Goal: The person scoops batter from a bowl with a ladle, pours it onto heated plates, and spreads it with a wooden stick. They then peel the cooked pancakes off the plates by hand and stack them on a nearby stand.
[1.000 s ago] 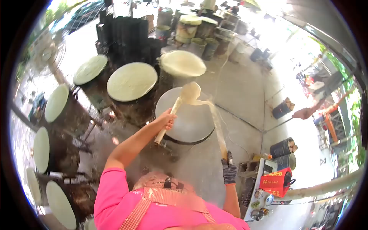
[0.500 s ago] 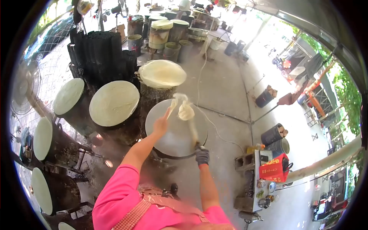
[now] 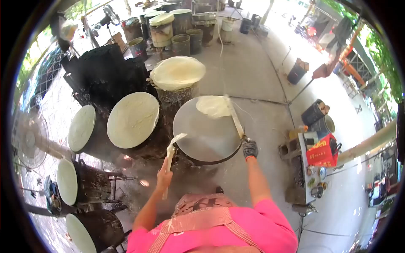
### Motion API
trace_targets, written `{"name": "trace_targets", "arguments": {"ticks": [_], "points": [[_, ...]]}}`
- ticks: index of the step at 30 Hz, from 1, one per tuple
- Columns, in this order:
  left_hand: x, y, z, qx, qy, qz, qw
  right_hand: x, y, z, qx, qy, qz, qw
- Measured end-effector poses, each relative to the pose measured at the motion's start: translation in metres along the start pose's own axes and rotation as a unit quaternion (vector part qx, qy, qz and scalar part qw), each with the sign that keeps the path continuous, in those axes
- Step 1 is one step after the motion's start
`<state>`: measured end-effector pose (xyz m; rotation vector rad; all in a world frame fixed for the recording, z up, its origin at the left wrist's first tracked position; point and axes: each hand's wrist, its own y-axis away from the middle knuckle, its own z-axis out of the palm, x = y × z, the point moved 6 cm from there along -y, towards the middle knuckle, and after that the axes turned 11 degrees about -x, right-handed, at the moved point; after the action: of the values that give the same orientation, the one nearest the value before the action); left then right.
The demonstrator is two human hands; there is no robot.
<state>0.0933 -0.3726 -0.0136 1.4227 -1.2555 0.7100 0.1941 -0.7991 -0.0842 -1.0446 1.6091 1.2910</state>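
A large round grey griddle (image 3: 202, 137) stands in front of me. Pale batter (image 3: 214, 106) lies in a spread patch at its far side. My right hand (image 3: 250, 149), in a dark striped glove, is closed round the handle of a long flat spatula (image 3: 236, 119); its blade lies along the griddle's right side, touching the batter's right edge. Bare and closed, my left hand (image 3: 163, 178) grips a wooden stick (image 3: 170, 155) left of the griddle's near edge. Batter coats the stick's upper end.
Round griddles covered with pale sheets (image 3: 133, 120) stand at the left, one more (image 3: 178, 72) just beyond mine. Dark stacked cylinders (image 3: 99, 69) rise behind them. At the right is a small table (image 3: 311, 197) with a red bag (image 3: 322, 151). Buckets (image 3: 315, 113) stand farther right.
My left hand with the stick has drawn back toward me, off the griddle. The lump of batter now lies spread at the far side. My right hand has moved up and right with the spatula.
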Motion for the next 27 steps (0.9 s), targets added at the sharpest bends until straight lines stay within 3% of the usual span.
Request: {"name": "trace_targets", "arguments": {"ticks": [1, 2, 3, 5, 6, 7, 8, 9, 10, 12, 13, 14, 15, 16, 18, 19, 20, 21, 24, 27], "points": [[-0.012, 0.003, -0.003, 0.007, -0.014, 0.020, 1.000, 0.026, 0.002, 0.004, -0.019, -0.205, -0.007, 0.979], [-0.028, 0.001, -0.006, 0.013, -0.030, 0.041, 0.999, 0.025, 0.005, 0.033, 0.020, -0.076, -0.048, 0.996], [-0.030, 0.003, -0.008, 0.017, -0.032, 0.053, 0.998, 0.009, 0.012, 0.069, 0.090, 0.201, -0.056, 0.974], [-0.023, 0.009, -0.011, 0.022, -0.026, 0.066, 0.997, -0.012, 0.011, 0.100, 0.081, 0.356, -0.040, 0.930], [-0.023, 0.011, -0.013, 0.006, -0.043, 0.013, 0.999, -0.024, 0.010, 0.084, 0.069, 0.394, -0.044, 0.915], [-0.028, 0.019, -0.015, 0.009, -0.056, 0.022, 0.998, -0.040, 0.023, 0.057, 0.051, 0.356, -0.007, 0.933], [-0.027, 0.019, -0.018, 0.013, -0.072, 0.038, 0.997, -0.073, 0.061, 0.034, 0.039, 0.183, 0.046, 0.981], [-0.019, 0.011, -0.019, 0.019, -0.084, 0.066, 0.994, -0.106, 0.096, 0.026, 0.046, 0.013, 0.071, 0.996], [-0.018, 0.012, -0.019, -0.001, -0.080, 0.032, 0.996, -0.059, 0.058, 0.030, 0.022, 0.158, 0.020, 0.987], [-0.017, 0.012, -0.018, -0.004, -0.073, 0.007, 0.997, 0.033, -0.013, 0.039, 0.042, 0.453, -0.090, 0.886], [-0.019, 0.011, -0.013, -0.006, -0.067, -0.007, 0.998, 0.046, -0.014, 0.094, 0.114, 0.697, -0.285, 0.648], [-0.021, 0.010, -0.008, 0.005, -0.057, 0.006, 0.998, 0.030, -0.012, 0.096, -0.066, 0.428, -0.160, 0.887], [-0.022, 0.009, -0.004, 0.016, -0.048, 0.019, 0.999, 0.008, 0.003, 0.099, -0.093, 0.092, 0.005, 0.991], [-0.015, 0.009, -0.001, 0.022, -0.038, 0.012, 0.999, 0.000, -0.001, 0.076, -0.086, 0.244, -0.052, 0.965], [-0.026, 0.010, -0.001, 0.037, -0.063, 0.040, 0.996, -0.025, 0.016, 0.019, -0.091, 0.198, 0.000, 0.976], [-0.016, 0.011, 0.002, 0.042, -0.061, 0.032, 0.997, -0.057, 0.036, 0.000, -0.101, 0.003, 0.103, 0.989], [-0.006, 0.013, 0.005, 0.047, -0.058, 0.023, 0.997, -0.070, 0.030, 0.004, -0.112, -0.010, 0.113, 0.987], [0.010, 0.025, 0.010, 0.021, -0.013, -0.044, 0.999, -0.074, 0.033, 0.013, -0.123, -0.024, 0.130, 0.984], [0.021, 0.023, 0.017, 0.040, -0.012, -0.012, 0.999, -0.068, 0.043, 0.041, -0.150, -0.061, 0.187, 0.969], [0.010, 0.023, 0.018, 0.056, -0.006, -0.098, 0.994, -0.046, 0.035, 0.015, -0.189, -0.063, 0.194, 0.961]]}}
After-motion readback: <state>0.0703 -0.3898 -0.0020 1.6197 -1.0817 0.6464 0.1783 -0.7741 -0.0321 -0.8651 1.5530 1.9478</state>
